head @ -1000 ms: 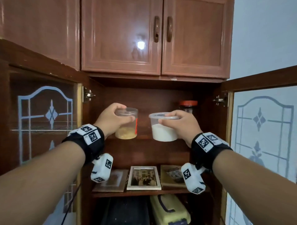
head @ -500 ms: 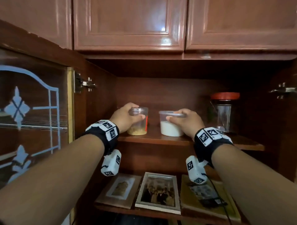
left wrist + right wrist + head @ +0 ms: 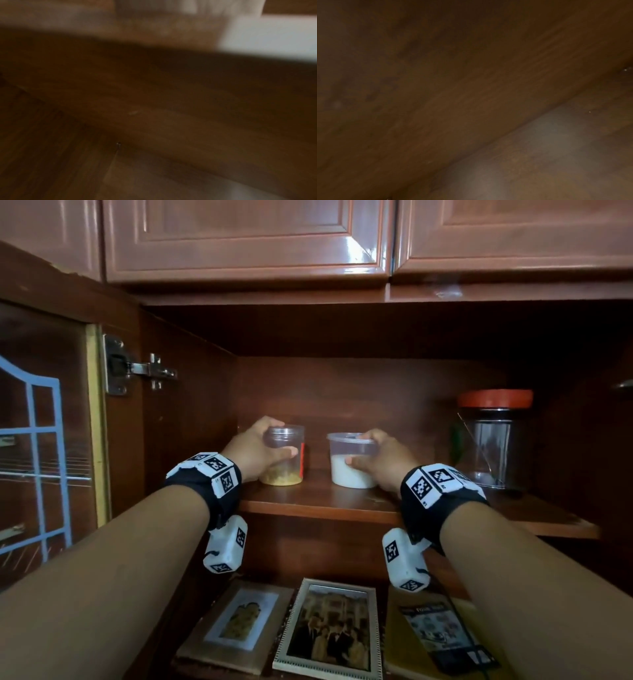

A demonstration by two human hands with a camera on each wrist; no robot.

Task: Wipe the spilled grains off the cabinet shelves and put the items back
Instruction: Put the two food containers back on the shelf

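In the head view a clear jar (image 3: 286, 455) with yellow grains at its bottom stands on the wooden shelf (image 3: 342, 503). My left hand (image 3: 260, 451) grips it, fingers over the top rim and thumb across the front. Just to its right a clear tub (image 3: 349, 462) of white grains stands on the same shelf. My right hand (image 3: 376, 460) holds it by the lid edge and side. Both wrist views are dark blurred wood and show neither hand plainly.
A tall clear jar with an orange lid (image 3: 493, 440) stands at the shelf's back right. Below, framed photos (image 3: 330, 630) and a booklet (image 3: 442, 633) lie on the lower shelf. The glass door (image 3: 41, 446) hangs open at left, its hinge (image 3: 137, 368) near my left arm.
Both hands carried the jar and the tub forward and down from the air onto the shelf, then slid them deeper in. My head moved closer to the cabinet.
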